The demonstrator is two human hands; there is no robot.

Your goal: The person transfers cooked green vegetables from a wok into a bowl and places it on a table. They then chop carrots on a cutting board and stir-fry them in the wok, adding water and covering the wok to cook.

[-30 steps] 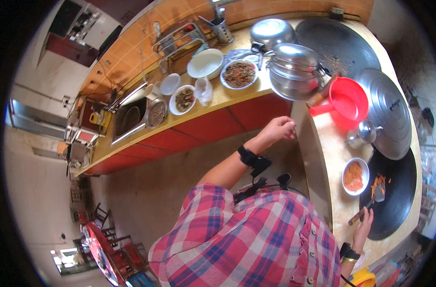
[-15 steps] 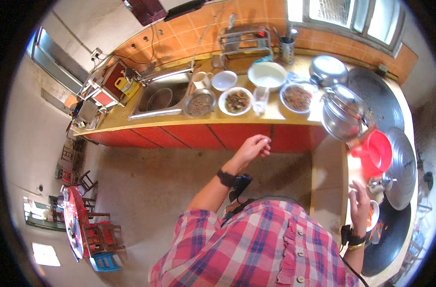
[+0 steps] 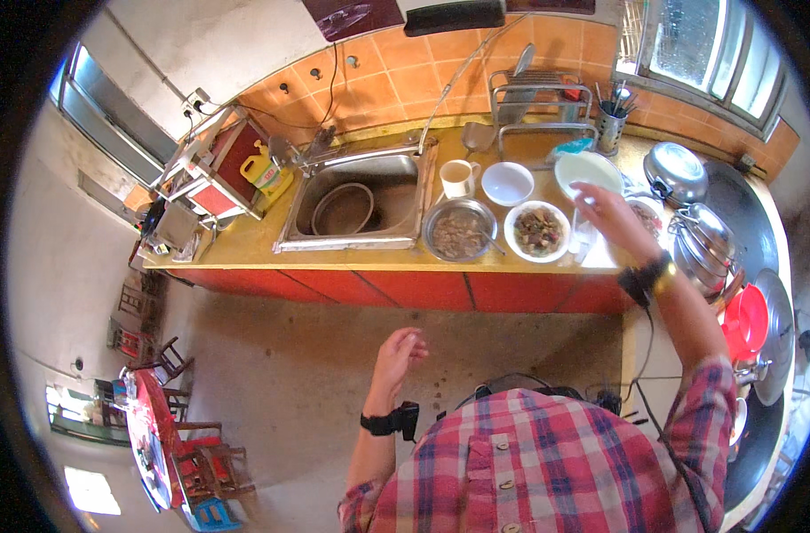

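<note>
My left hand [image 3: 400, 360] hangs in the air over the floor, fingers loosely bent and apart, with nothing in it. Over the right part of the counter, my right hand [image 3: 607, 216] reaches out with its fingers extended and no object visible in it. It covers part of a large pale bowl [image 3: 591, 169] and of a clear cup [image 3: 582, 242]. I cannot tell whether it touches either. Just left of it is a white bowl of cooked food [image 3: 537, 232]. Another bowl of food [image 3: 647, 213] is partly hidden behind my right forearm.
A steel bowl with a spoon [image 3: 459, 229], a cream mug [image 3: 458, 178] and a white bowl [image 3: 508, 184] stand beside the sink [image 3: 396, 191]. Steel pots [image 3: 676, 173], a red plastic scoop [image 3: 748, 320] and black woks line the right side. A cable trails from my right wrist.
My right hand has moved from beside the right-hand wok up to the bowls on the counter. My left hand has dropped lower and leftward. The view has turned left.
</note>
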